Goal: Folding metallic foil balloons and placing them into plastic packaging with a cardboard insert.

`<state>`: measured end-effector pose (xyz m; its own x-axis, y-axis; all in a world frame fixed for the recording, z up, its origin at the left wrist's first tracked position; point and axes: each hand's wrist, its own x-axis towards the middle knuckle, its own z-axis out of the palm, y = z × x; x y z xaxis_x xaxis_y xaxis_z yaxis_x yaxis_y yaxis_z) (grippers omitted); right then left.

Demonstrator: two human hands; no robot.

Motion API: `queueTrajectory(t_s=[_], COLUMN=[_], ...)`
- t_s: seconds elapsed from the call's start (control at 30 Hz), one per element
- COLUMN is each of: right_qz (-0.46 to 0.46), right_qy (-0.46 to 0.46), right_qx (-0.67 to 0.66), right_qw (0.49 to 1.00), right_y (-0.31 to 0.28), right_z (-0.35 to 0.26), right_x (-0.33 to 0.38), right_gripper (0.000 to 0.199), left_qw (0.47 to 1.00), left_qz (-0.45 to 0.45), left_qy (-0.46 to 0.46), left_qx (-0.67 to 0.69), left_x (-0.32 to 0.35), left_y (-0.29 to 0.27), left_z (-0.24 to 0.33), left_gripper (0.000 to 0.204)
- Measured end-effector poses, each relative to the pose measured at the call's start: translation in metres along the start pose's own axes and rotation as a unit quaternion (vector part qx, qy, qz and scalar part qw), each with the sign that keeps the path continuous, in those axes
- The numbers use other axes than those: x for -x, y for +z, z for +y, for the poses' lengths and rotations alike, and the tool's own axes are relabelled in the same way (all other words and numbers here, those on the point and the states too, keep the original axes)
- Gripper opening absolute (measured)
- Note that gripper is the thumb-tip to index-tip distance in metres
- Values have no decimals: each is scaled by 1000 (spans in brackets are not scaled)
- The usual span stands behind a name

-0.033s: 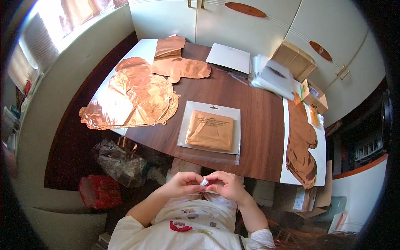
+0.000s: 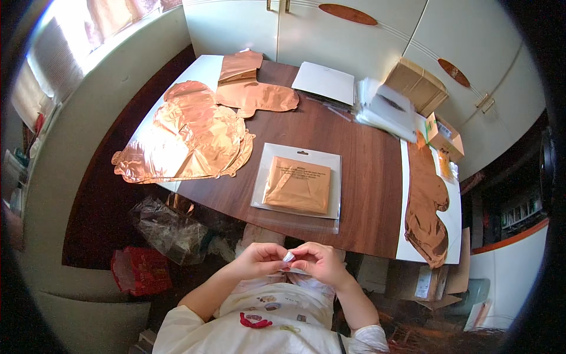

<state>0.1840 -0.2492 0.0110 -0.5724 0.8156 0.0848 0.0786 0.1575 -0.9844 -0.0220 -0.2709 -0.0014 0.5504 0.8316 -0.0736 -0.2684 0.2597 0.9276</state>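
Note:
My left hand [image 2: 261,259] and my right hand [image 2: 319,262] meet over my lap, just off the table's near edge. Both are closed, with a small white piece [image 2: 289,257] pinched between their fingertips; its kind is too small to make out. Beyond them on the table lies a folded copper-coloured foil balloon [image 2: 298,184] in a clear packet with a white backing card [image 2: 335,171]. Neither hand touches that packet.
Flat copper foil balloons [image 2: 188,133] cover the table's left side; another [image 2: 425,206] lies along its right edge. At the back are a white card stack [image 2: 324,81], clear plastic sleeves [image 2: 386,109] and cardboard boxes [image 2: 415,87]. A clear plastic bag [image 2: 168,230] hangs low at left.

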Motion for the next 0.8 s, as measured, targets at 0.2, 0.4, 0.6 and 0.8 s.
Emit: queueTrajectory(t_s=[0.2, 0.4, 0.6, 0.8], right_qz=[-32, -82, -117, -45], right_qy=[144, 126, 61, -32], right_qx=[-268, -155, -109, 135], right_qw=[952, 976, 985, 989], right_y=[1, -2, -5, -20], right_z=[8, 18, 11, -21], right_x=[-2, 0, -2, -25], right_gripper=[21, 13, 8, 22], left_qw=[996, 988, 989, 975], left_qz=[-37, -67, -7, 168], left_qy=[-12, -12, 41, 98], left_qx=[77, 139, 141, -107], left_x=[0, 5, 4, 3], left_y=[-2, -1, -4, -8], left_z=[-2, -6, -4, -1], left_gripper=[12, 21, 30, 12])
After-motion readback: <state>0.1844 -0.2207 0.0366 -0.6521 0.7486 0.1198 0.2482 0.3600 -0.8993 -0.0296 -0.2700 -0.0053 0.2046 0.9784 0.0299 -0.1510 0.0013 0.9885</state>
